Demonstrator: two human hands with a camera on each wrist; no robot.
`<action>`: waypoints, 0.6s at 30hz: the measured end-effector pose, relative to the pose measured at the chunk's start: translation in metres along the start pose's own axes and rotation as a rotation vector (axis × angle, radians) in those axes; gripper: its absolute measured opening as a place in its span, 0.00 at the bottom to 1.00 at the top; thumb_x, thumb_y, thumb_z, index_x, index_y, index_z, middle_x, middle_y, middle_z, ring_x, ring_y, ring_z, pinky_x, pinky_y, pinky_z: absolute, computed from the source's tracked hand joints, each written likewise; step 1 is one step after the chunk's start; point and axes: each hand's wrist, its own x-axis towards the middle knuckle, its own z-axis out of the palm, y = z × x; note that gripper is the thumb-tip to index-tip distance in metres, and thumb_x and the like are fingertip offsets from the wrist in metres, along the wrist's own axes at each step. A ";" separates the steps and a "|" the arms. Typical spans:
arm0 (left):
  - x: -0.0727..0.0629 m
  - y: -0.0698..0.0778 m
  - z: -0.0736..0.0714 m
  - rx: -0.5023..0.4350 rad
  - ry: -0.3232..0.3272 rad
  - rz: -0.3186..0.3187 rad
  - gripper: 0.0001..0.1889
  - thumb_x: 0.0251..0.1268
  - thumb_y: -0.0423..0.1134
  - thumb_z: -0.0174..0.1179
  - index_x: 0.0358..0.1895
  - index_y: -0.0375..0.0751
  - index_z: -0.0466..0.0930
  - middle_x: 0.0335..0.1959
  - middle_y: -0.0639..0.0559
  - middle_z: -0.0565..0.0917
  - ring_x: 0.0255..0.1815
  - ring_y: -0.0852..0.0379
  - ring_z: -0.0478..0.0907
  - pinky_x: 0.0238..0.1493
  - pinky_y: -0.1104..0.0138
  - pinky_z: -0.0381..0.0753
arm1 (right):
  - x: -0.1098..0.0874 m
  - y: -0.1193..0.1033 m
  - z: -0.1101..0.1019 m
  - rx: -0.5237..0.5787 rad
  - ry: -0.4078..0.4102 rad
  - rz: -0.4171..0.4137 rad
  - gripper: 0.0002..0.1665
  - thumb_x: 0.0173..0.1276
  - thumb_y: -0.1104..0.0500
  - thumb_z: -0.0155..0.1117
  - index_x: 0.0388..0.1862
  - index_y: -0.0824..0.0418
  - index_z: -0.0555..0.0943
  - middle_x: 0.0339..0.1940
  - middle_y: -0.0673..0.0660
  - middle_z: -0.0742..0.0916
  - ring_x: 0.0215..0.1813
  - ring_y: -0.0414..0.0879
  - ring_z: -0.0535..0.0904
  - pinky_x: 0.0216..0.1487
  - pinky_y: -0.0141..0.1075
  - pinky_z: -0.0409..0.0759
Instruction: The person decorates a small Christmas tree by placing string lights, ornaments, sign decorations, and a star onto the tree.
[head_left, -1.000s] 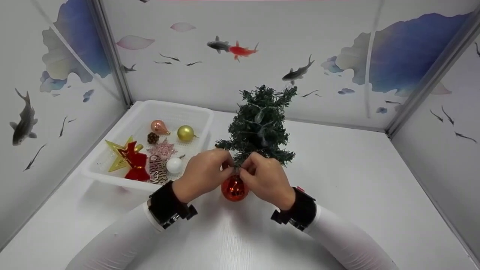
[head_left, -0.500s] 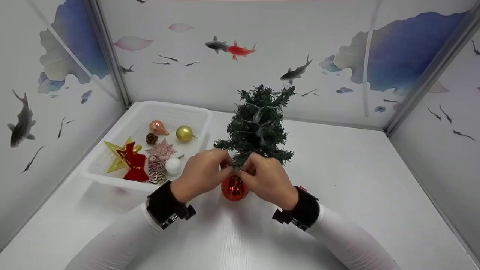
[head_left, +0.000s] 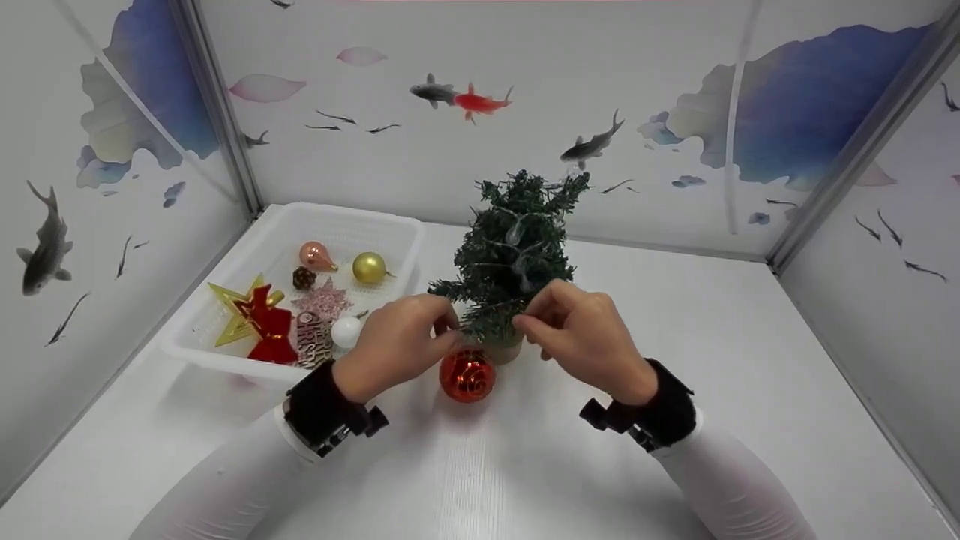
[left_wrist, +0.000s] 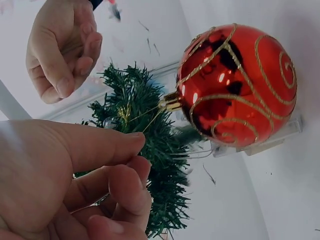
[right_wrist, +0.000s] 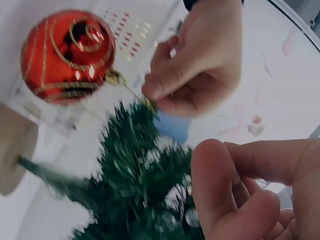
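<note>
A shiny red bauble (head_left: 467,375) with gold glitter swirls hangs by its gold cord at the low front branch of a small green Christmas tree (head_left: 517,240). My left hand (head_left: 397,341) is at its left, thumb and forefinger pinching the cord beside the branch tip. In the left wrist view the thin cord (left_wrist: 156,116) runs from the bauble's gold cap to these fingertips. My right hand (head_left: 592,337) is apart from the bauble, at the right of the lower branches, its fingers loosely bent and holding nothing.
Left of the tree stands a white plastic basket (head_left: 187,352) with a gold star (head_left: 238,319), red bow (head_left: 274,337), gold ball (head_left: 369,268), white ball (head_left: 346,331), pinecone (head_left: 304,277) and other ornaments. The tree's base (head_left: 504,351) shows behind the bauble. Printed walls enclose the table.
My right hand has let go at the bauble's cord and moved right, uncovering the branch and the tree's base. The left hand has stayed nearly in place, and the bauble hardly moved.
</note>
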 end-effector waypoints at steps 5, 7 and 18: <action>0.002 -0.003 -0.011 0.000 0.004 -0.028 0.02 0.59 0.43 0.64 0.32 0.54 0.82 0.27 0.64 0.81 0.24 0.66 0.73 0.24 0.69 0.72 | 0.008 0.016 -0.024 -0.061 0.169 -0.036 0.06 0.67 0.54 0.66 0.32 0.54 0.80 0.19 0.46 0.84 0.16 0.38 0.77 0.18 0.29 0.73; 0.003 -0.005 -0.017 -0.001 0.016 -0.030 0.01 0.60 0.43 0.63 0.32 0.53 0.82 0.27 0.64 0.82 0.23 0.67 0.73 0.23 0.69 0.72 | 0.012 0.027 -0.034 -0.070 0.244 -0.041 0.08 0.67 0.53 0.65 0.32 0.54 0.80 0.18 0.47 0.84 0.15 0.38 0.76 0.17 0.29 0.73; 0.009 -0.029 -0.046 -0.004 0.102 -0.116 0.06 0.64 0.46 0.60 0.31 0.52 0.83 0.26 0.61 0.83 0.26 0.61 0.75 0.28 0.66 0.73 | 0.031 0.094 -0.056 -0.003 0.376 0.234 0.11 0.67 0.53 0.64 0.34 0.60 0.79 0.20 0.59 0.84 0.20 0.53 0.80 0.23 0.33 0.77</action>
